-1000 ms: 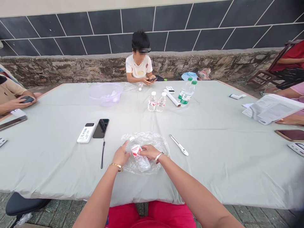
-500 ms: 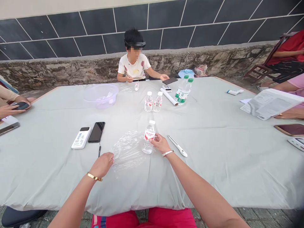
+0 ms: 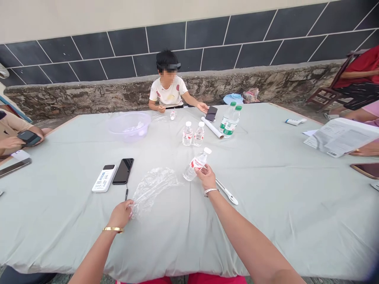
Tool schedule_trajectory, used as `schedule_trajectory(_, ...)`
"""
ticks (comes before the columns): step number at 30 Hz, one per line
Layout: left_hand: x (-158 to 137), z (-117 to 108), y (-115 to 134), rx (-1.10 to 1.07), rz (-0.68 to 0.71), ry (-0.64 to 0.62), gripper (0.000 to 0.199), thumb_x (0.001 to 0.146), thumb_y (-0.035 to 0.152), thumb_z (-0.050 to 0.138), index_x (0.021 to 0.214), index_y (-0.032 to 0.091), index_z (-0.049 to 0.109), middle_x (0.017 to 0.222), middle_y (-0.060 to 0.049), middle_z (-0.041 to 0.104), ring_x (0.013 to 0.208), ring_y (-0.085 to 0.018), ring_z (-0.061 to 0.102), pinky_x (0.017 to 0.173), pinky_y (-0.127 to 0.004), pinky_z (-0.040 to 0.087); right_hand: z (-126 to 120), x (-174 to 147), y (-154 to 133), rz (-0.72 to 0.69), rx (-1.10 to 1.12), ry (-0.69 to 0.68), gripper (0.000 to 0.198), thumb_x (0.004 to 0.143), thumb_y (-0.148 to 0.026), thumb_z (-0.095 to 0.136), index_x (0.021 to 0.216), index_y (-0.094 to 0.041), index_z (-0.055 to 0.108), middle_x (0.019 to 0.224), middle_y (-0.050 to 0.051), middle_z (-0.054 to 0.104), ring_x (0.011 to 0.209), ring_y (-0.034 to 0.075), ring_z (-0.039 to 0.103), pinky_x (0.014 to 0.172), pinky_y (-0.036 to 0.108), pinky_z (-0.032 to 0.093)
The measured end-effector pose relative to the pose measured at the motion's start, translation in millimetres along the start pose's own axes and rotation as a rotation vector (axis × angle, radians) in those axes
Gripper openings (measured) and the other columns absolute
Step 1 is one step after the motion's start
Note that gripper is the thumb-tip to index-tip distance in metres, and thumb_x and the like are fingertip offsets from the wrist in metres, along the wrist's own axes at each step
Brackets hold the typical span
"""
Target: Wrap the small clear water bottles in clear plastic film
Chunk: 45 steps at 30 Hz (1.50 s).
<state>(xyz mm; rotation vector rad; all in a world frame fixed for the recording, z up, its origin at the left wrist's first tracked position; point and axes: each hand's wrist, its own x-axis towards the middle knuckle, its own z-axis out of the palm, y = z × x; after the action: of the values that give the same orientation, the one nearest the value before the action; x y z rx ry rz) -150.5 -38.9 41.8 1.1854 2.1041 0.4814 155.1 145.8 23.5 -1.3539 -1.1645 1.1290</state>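
Note:
My right hand is closed around a small water bottle with a white cap and a red-and-white label. The bottle leans to the right, and I cannot tell whether its base touches the cloth. My left hand pinches the near left edge of a clear plastic bag, which lies crumpled and fanned out on the table. Just right of my right hand is a white-handled utility knife, partly behind the hand. Two similar water bottles stand upright farther back.
Left of the bag lie a black phone and a white power bank. A purple basin, a paper roll and two green-capped bottles are toward the far side. Across sits a person; papers are at right.
The bottle in my right hand has gone from upright to tilted and moved right, off the bag. My left hand has drawn the bag's edge left and nearer. The person opposite has tipped a phone up.

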Motion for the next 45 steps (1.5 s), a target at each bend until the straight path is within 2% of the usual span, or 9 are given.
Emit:
schedule_trajectory(15, -55, 29, 63, 0.355, 0.314, -0.113, 0.018, 0.071, 0.026, 0.043, 0.060, 0.021, 0.029, 0.064, 0.002, 0.045, 0.059, -0.012, 0.038, 0.056, -0.025, 0.026, -13, -43, -33, -0.549, -0.434, 0.043, 0.040, 0.075, -0.027, 0.055, 0.115, -0.019, 0.052, 0.119, 0.012, 0.055, 0.115, 0.028, 0.048, 0.098, 0.046, 0.038)
schedule_trajectory(17, -64, 30, 74, 0.265, 0.358, -0.226, 0.015, 0.068, 0.022, 0.045, 0.061, 0.021, 0.032, 0.063, 0.003, 0.045, 0.059, -0.011, 0.037, 0.057, -0.024, 0.027, -8, -78, -50, -0.610, -0.350, -0.187, 0.035, 0.081, -0.029, 0.051, 0.114, -0.020, 0.053, 0.116, 0.010, 0.057, 0.110, 0.023, 0.051, 0.096, 0.041, 0.040)
schedule_trajectory(20, -79, 23, 96, -0.002, 0.441, -0.415, 0.016, 0.067, 0.024, 0.051, 0.061, 0.020, 0.037, 0.063, 0.004, 0.044, 0.061, -0.011, 0.037, 0.057, -0.023, 0.030, 8, -125, -67, -0.535, -0.195, -0.883, 0.065, 0.073, -0.044, 0.063, 0.131, -0.024, 0.041, 0.120, 0.005, 0.057, 0.110, 0.021, 0.052, 0.096, 0.034, 0.039)
schedule_trajectory(23, -89, 7, 111, -0.313, 0.416, -0.475, 0.027, 0.068, 0.040, 0.059, 0.062, 0.019, 0.044, 0.063, 0.002, 0.049, 0.062, -0.012, 0.041, 0.058, -0.022, 0.034, 24, -147, -67, -0.356, -0.087, -1.203, 0.063, 0.065, -0.054, 0.066, 0.119, -0.023, 0.054, 0.104, 0.001, 0.064, 0.095, 0.018, 0.058, 0.088, 0.027, 0.043)
schedule_trajectory(29, -87, 5, 106, -0.649, 0.207, -0.245, 0.044, 0.063, 0.060, 0.061, 0.058, 0.018, 0.052, 0.057, 0.001, 0.051, 0.058, -0.012, 0.046, 0.059, -0.023, 0.042, 39, -150, -37, -0.281, -0.492, -0.907, 0.017, 0.062, -0.031, 0.068, 0.073, -0.019, 0.063, 0.081, 0.000, 0.063, 0.073, 0.014, 0.056, 0.071, 0.024, 0.044)
schedule_trajectory(33, -77, 18, 101, -0.825, 0.125, -0.171, 0.042, 0.060, 0.056, 0.068, 0.056, 0.018, 0.054, 0.057, 0.002, 0.050, 0.060, -0.012, 0.048, 0.066, -0.025, 0.048, 36, -151, -27, -0.498, -0.636, -0.655, 0.004, 0.065, -0.021, 0.058, 0.063, -0.019, 0.060, 0.100, 0.003, 0.062, 0.103, 0.021, 0.050, 0.097, 0.038, 0.030)
schedule_trajectory(36, -68, 17, 95, -0.953, 0.083, -0.189, 0.038, 0.060, 0.052, 0.071, 0.059, 0.017, 0.056, 0.058, 0.002, 0.051, 0.059, -0.013, 0.050, 0.064, -0.027, 0.050, 27, -148, -23, -0.425, -0.578, -0.764, 0.011, 0.061, -0.023, 0.061, 0.071, -0.020, 0.058, 0.086, -0.001, 0.062, 0.091, 0.018, 0.054, 0.098, 0.039, 0.028)
schedule_trajectory(40, -56, 8, 85, -1.071, 0.045, -0.060, 0.035, 0.057, 0.047, 0.074, 0.068, 0.017, 0.058, 0.063, 0.002, 0.055, 0.063, -0.014, 0.053, 0.065, -0.028, 0.051, 15, -142, -18, -0.111, -0.384, -0.899, 0.029, 0.059, -0.020, 0.061, 0.088, -0.018, 0.057, 0.073, -0.005, 0.056, 0.061, 0.008, 0.045, 0.059, 0.018, 0.039)
schedule_trajectory(45, -49, 7, 72, -0.829, 0.040, 0.139, 0.041, 0.059, 0.057, 0.067, 0.070, 0.019, 0.056, 0.055, 0.004, 0.050, 0.052, -0.012, 0.048, 0.053, -0.025, 0.045, -3, -130, -28, -0.059, -0.390, -1.024, 0.022, 0.067, -0.020, 0.057, 0.088, -0.019, 0.065, 0.071, -0.004, 0.058, 0.059, 0.007, 0.045, 0.053, 0.016, 0.035)
